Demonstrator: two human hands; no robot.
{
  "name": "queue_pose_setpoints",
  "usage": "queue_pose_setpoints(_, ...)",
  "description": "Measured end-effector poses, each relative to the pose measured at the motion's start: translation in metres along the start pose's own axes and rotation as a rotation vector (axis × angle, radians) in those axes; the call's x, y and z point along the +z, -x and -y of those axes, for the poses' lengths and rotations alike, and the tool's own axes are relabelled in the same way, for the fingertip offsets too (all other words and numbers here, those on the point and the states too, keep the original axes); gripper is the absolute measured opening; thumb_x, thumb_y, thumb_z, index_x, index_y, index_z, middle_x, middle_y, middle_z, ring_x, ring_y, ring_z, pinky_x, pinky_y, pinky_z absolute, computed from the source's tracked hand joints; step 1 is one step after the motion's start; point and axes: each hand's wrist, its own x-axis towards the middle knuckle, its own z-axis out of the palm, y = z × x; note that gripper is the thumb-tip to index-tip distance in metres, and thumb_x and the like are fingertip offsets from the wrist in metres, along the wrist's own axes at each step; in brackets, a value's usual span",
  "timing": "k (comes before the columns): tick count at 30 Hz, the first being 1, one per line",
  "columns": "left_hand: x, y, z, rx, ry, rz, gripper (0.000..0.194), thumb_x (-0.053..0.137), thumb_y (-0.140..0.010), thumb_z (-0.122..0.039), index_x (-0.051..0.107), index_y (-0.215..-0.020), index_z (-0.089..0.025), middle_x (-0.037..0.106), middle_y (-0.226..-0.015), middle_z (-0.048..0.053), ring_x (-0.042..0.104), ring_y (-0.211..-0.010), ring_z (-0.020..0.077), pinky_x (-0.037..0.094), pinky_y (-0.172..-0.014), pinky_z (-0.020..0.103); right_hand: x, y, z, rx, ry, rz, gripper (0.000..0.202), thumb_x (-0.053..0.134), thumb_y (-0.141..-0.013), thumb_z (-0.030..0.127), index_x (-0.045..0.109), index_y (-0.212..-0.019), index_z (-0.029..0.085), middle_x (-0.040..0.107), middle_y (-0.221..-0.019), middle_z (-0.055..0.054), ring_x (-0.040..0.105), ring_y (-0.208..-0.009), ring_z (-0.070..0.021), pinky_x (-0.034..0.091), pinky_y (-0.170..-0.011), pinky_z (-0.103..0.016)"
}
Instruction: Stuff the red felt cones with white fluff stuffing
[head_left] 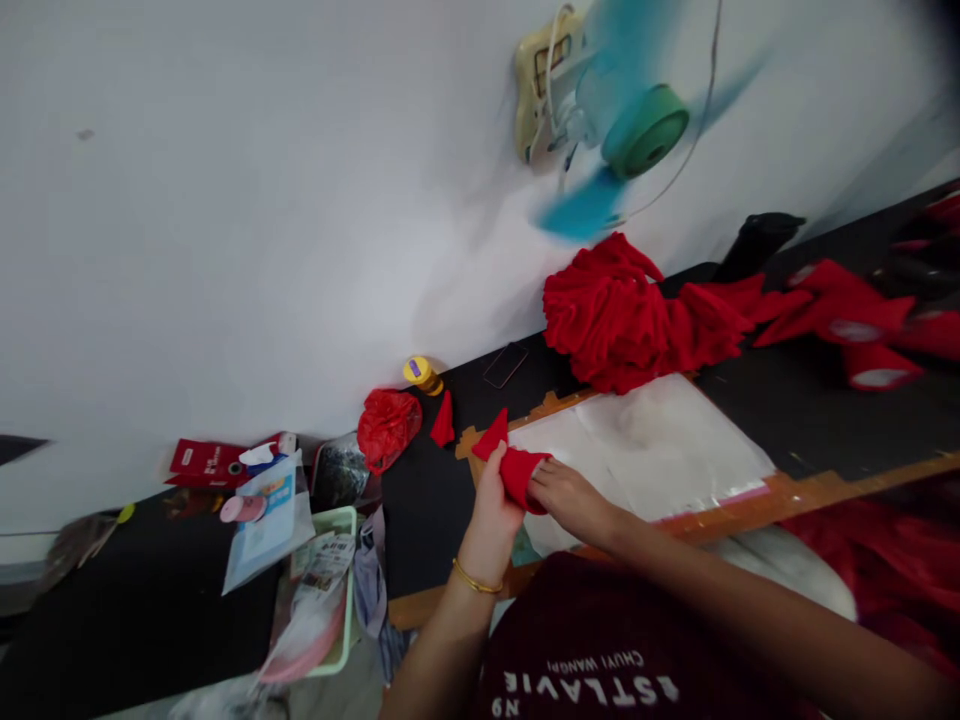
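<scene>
Between both hands is a small red cloth piece [519, 474], tube-like with a pointed tip at its upper left. My left hand [493, 497], below a gold bracelet, is closed around its left side. At the wider end, my right hand [568, 497] has its fingertips at or inside the opening; how far in they reach is hidden. Both hands are above the near left part of a white sheet [637, 450] taped to the black table [420, 500]. Another small red pointed cloth piece [443, 420] lies to the left.
A large heap of red cloth [611, 310] lies behind the sheet, with several red cone-shaped pieces [855, 320] to its right. A blue wall fan [637, 130] spins above. Leftward are a red plastic bag [388, 428], a yellow-lidded jar [424, 374] and a pale green basket [349, 600].
</scene>
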Motion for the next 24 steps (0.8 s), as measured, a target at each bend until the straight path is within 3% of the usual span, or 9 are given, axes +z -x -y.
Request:
queue_pose_setpoints(6,-0.010,-0.013,0.006,-0.021,-0.035,-0.038,0.010,0.067,-0.079,-0.025,0.065,-0.079,-0.015,0.070,-0.074,0.005,0.065,-0.064,0.0157,0.055,-0.074,0.029,0.009,-0.002,0.009,0.067,0.044,-0.046,0.024,0.043,-0.092,0.005,0.064,-0.089,0.015,0.067,-0.086,-0.010,0.063,-0.080,-0.0230,0.052,-0.080,-0.039)
queue_pose_setpoints(10,-0.015,-0.018,0.007,0.035,-0.066,-0.072,0.014,0.068,-0.078,-0.030,0.063,-0.073,-0.018,0.067,-0.068,0.002,0.064,-0.063,0.0154,0.053,-0.071,0.028,0.017,-0.008,0.015,0.174,0.045,0.009,0.022,0.043,-0.090,0.004,0.063,-0.094,0.013,0.067,-0.085,-0.010,0.064,-0.076,-0.0224,0.053,-0.075,-0.037)
queue_pose_setpoints(14,-0.013,-0.015,0.006,0.017,-0.074,-0.023,0.021,0.071,-0.075,-0.036,0.064,-0.076,-0.016,0.068,-0.072,0.003,0.065,-0.065,0.0163,0.053,-0.074,0.030,0.018,-0.012,0.012,0.163,0.058,0.041,0.019,0.047,-0.091,0.008,0.064,-0.090,0.014,0.068,-0.085,-0.009,0.065,-0.077,-0.0211,0.054,-0.076,-0.036)
queue_pose_setpoints(17,-0.014,-0.016,0.003,0.039,-0.120,0.006,0.022,0.078,-0.068,-0.030,0.063,-0.078,-0.016,0.068,-0.072,0.003,0.065,-0.066,0.0156,0.053,-0.075,0.029,0.010,-0.011,0.011,0.090,0.022,0.007,0.021,0.047,-0.093,0.011,0.067,-0.091,0.015,0.069,-0.087,-0.009,0.065,-0.083,-0.0225,0.056,-0.081,-0.039)
queue_pose_setpoints(20,-0.015,-0.019,-0.004,0.074,-0.155,-0.028,0.020,0.078,-0.067,-0.025,0.061,-0.073,-0.017,0.065,-0.064,0.000,0.063,-0.061,0.0144,0.052,-0.071,0.028,-0.005,-0.003,0.014,0.054,-0.119,-0.076,0.026,0.046,-0.095,0.013,0.067,-0.109,0.016,0.071,-0.107,-0.011,0.065,-0.101,-0.0239,0.055,-0.093,-0.043)
queue_pose_setpoints(24,-0.015,-0.019,-0.012,0.118,-0.098,-0.057,0.015,0.074,-0.069,-0.025,0.062,-0.072,-0.017,0.066,-0.064,0.002,0.064,-0.059,0.0162,0.054,-0.068,0.030,-0.028,0.018,0.019,0.189,-0.386,-0.212,0.035,0.043,-0.096,0.016,0.064,-0.124,0.023,0.068,-0.123,-0.011,0.063,-0.112,-0.0226,0.055,-0.096,-0.043)
